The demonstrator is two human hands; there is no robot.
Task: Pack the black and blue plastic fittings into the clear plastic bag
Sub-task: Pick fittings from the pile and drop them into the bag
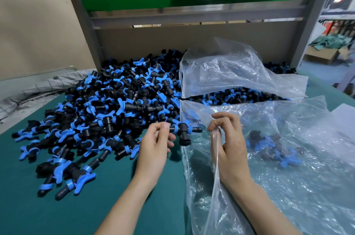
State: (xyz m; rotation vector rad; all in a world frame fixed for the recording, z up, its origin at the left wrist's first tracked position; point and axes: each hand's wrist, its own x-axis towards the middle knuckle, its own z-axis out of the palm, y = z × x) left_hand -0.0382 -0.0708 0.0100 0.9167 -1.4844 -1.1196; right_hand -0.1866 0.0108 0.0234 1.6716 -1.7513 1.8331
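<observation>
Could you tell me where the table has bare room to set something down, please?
Bare green mat lies near left, between the pile of fittings and the table's near edge. Crowded: the pile fills centre-left to the back; the clear plastic bag covers the right.

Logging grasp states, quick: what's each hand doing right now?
Left hand: pinching one black and blue fitting by its end.
Right hand: gripping the clear plastic bag by its rim.
</observation>
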